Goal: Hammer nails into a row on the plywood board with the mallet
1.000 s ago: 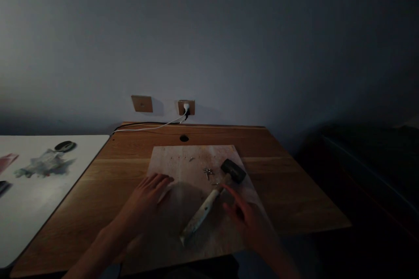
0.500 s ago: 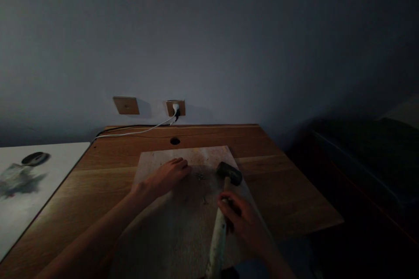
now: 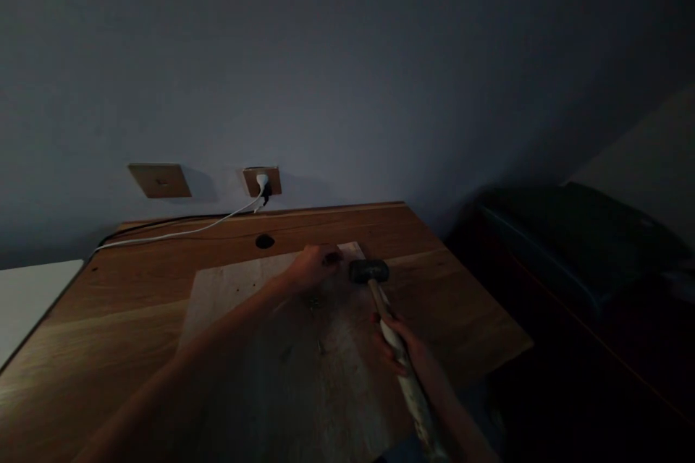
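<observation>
A pale wooden board (image 3: 239,304) lies on a brown wooden table (image 3: 108,304). My right hand (image 3: 399,351) is closed round the light handle of a hammer (image 3: 380,296), whose dark head is raised just above the board's far right corner. My left hand (image 3: 315,268) rests on the far part of the board, right next to the hammer head, with its fingers pinched together on something too small to make out. A few small nails (image 3: 313,302) lie on the board just in front of my left hand.
A white cable (image 3: 179,233) runs along the table's back edge to a wall socket (image 3: 262,180). A round hole (image 3: 264,241) is in the tabletop behind the board. A white table (image 3: 27,296) stands at the left, and dark furniture (image 3: 570,246) at the right.
My right hand took hold of the hammer, turned it and lifted its head toward the far edge of the board. My left hand slid forward to the board's far part. The view swung right.
</observation>
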The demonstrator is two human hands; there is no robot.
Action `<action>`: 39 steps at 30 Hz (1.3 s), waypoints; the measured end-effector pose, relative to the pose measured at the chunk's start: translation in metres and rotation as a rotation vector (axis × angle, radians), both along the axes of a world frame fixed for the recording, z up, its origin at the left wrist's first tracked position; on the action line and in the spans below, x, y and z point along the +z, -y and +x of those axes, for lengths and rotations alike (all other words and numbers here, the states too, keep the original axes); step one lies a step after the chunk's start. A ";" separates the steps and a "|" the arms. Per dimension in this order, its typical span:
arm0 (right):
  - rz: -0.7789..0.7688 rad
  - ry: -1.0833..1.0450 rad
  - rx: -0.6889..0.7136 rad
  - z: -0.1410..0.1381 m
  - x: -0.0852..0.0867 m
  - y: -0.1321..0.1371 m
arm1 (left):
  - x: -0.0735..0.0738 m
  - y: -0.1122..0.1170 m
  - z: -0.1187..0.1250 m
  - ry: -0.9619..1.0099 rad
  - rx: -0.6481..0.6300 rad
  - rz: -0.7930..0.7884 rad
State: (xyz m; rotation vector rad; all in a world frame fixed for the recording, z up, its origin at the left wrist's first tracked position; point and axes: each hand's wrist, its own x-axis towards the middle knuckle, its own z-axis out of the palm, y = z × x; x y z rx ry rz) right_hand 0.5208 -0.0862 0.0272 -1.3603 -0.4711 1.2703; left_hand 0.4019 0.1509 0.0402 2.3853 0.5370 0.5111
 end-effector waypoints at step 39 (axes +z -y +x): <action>0.018 0.324 -0.159 -0.002 0.045 -0.025 | -0.018 0.003 0.005 -0.019 0.023 -0.016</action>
